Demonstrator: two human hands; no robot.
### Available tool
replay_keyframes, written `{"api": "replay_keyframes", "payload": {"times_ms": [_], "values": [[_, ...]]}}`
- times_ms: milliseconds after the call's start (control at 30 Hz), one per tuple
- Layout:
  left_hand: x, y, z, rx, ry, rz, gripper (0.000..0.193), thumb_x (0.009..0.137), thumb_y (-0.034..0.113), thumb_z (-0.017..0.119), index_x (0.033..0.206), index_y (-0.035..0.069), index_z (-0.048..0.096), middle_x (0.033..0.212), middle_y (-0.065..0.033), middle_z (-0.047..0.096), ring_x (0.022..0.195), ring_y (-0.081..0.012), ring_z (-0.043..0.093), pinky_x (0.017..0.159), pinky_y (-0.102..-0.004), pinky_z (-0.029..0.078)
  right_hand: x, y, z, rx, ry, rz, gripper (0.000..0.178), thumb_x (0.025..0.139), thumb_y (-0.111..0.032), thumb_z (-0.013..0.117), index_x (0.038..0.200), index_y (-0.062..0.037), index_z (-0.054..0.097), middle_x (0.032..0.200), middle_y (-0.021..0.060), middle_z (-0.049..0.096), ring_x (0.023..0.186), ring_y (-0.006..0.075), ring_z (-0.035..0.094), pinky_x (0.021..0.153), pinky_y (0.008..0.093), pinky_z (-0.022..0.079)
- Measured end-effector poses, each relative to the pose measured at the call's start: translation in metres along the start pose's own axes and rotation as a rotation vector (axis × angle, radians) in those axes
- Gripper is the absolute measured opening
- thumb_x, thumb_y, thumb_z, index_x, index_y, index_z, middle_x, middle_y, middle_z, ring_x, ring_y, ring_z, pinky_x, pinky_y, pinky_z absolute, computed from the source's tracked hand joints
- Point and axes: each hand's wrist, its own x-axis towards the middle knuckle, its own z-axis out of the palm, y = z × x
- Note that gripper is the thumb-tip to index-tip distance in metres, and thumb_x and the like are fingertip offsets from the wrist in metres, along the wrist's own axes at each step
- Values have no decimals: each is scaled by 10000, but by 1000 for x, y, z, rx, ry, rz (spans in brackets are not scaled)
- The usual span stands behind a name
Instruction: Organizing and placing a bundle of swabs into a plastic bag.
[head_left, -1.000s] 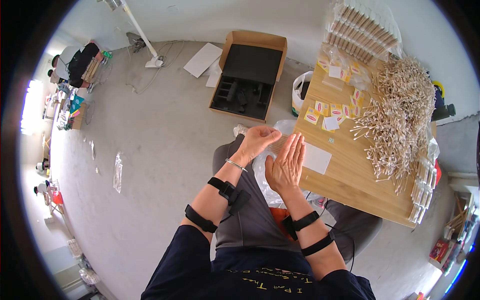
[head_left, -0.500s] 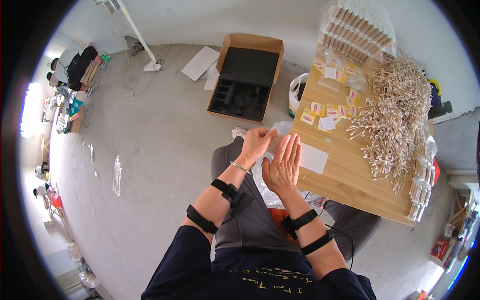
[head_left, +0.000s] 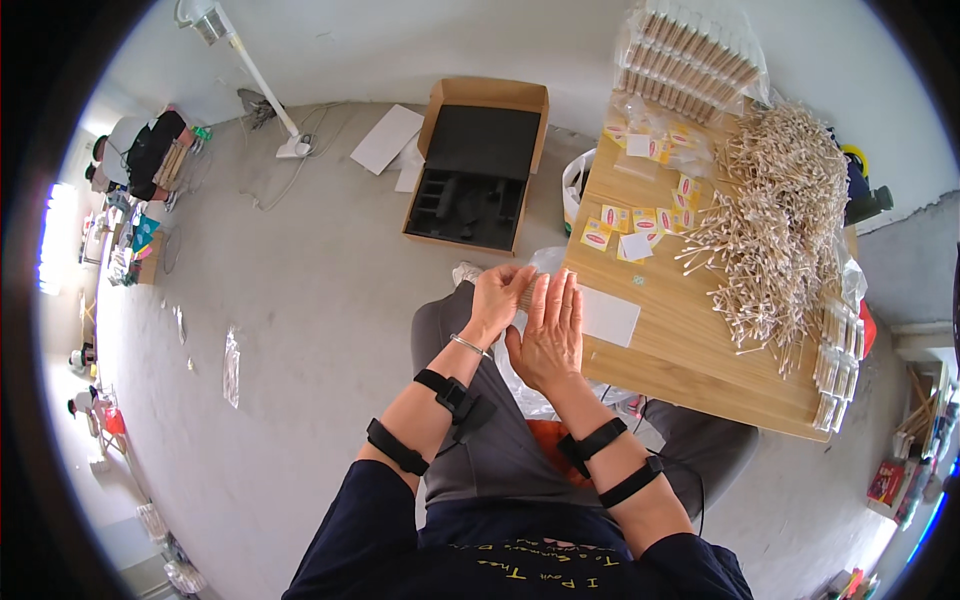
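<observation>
Over the table's left edge my left hand (head_left: 497,300) is closed on a row of cotton swabs (head_left: 528,296), whose brown sticks show in the gap between my hands. My right hand (head_left: 550,338) lies flat against the swabs with its fingers stretched out side by side, partly hiding them. Just right of those fingertips, a white card (head_left: 612,317) rests on the wooden table (head_left: 690,370). A clear plastic bag (head_left: 525,390) hangs below my hands, in front of my knees.
A large heap of loose cotton swabs (head_left: 785,210) covers the table's right side. Yellow-and-white labels (head_left: 615,218) lie farther back. Packed swabs stand in a bagged stack (head_left: 690,65) and a row of packs (head_left: 838,365). An open cardboard box (head_left: 465,165) sits on the floor.
The whole view has shifted slightly, so the table and box appear farther left. My hands have drawn a little closer together over the swabs; the right hand still lies flat.
</observation>
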Motion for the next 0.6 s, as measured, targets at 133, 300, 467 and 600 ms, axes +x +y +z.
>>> {"api": "replay_keyframes", "payload": {"times_ms": [133,300,467,600], "values": [[1,-5,-2,41,-5,-11,282,977,254,697,951,-25,731,800,0,678,727,-53,574,647,-234,476,6,26,-9,-3,103,50,821,912,-359,557,1529,95,260,1612,314,216,1527,470,130,1243,550,97],[-1,-4,1,7,5,-2,274,986,247,692,934,-20,727,788,10,663,715,-53,562,628,-228,455,44,92,-42,-207,289,397,770,900,-452,682,1460,17,436,1407,207,469,1258,392,450,1072,514,348],[0,-6,2,40,22,72,299,966,259,712,901,-32,725,747,-2,668,669,-57,558,591,-242,455,56,117,-52,-218,264,395,622,854,-482,743,1260,-25,629,1150,119,539,1100,337,502,985,474,403],[3,-10,-2,60,31,90,328,950,283,730,896,-40,726,733,-10,676,655,-58,563,577,-251,457,57,110,-51,-214,251,365,490,872,-446,730,1144,-41,689,1123,98,546,1068,317,524,921,449,454]]}}
